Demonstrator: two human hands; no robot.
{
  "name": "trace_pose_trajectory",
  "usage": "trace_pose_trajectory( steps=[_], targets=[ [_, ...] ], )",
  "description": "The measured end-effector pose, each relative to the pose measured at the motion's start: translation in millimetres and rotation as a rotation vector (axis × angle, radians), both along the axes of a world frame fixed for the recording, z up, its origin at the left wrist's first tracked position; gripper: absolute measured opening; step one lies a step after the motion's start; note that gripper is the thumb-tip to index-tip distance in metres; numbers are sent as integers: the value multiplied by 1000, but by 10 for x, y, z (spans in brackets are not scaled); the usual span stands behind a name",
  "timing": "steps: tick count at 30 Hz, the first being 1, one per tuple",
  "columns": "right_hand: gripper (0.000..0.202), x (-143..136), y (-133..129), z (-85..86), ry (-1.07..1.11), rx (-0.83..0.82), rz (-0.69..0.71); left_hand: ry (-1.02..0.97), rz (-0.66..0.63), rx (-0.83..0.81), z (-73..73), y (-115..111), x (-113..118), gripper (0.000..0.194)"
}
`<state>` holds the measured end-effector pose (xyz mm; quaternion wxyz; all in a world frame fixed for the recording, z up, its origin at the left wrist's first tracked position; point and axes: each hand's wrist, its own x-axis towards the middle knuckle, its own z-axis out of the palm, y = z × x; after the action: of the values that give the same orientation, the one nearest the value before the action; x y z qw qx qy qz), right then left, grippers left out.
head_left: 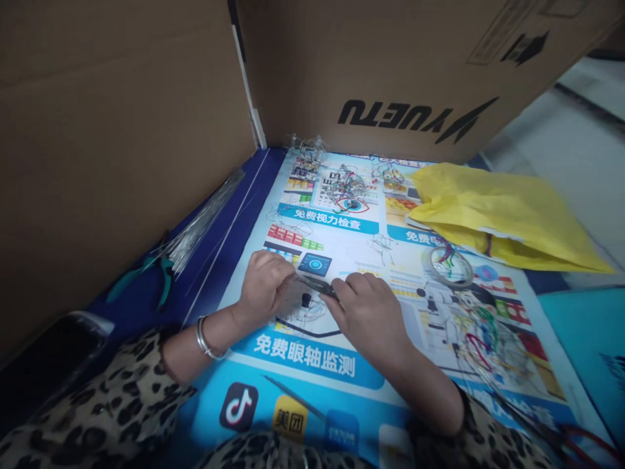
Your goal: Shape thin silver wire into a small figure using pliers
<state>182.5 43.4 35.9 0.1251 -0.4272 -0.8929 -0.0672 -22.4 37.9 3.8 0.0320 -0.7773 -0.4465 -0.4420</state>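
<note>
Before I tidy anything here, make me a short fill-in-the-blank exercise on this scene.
1. The dark metal tool extends from the person's ____ hand, its tip toward the other one.
2. The metal bracelet circles the person's ____ wrist.
3. The large bag beside the tape roll is coloured ____.
4. The big word printed upside down on the cardboard is ____.

Missing words: right; left; yellow; YUETU.

Open air above the right fingers (pixel 360 286), cardboard walls (pixel 293 71) behind and left, yellow bag (pixel 508 208) at far right.
</note>
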Motion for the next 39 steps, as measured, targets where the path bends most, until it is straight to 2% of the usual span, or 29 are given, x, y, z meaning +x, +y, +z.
trace_pose_trajectory(
  steps=[13,28,39],
  targets=[
    [27,-29,-2,-44,-12,4,-3,3,30,14,32,-12,30,7],
    [24,-135,-94,49,-70,-42,-88,56,63,55,6,-25,17,7],
    [24,-230,-137,81,-125,-15,-135,91,115,62,24,-18,37,7]
  ],
)
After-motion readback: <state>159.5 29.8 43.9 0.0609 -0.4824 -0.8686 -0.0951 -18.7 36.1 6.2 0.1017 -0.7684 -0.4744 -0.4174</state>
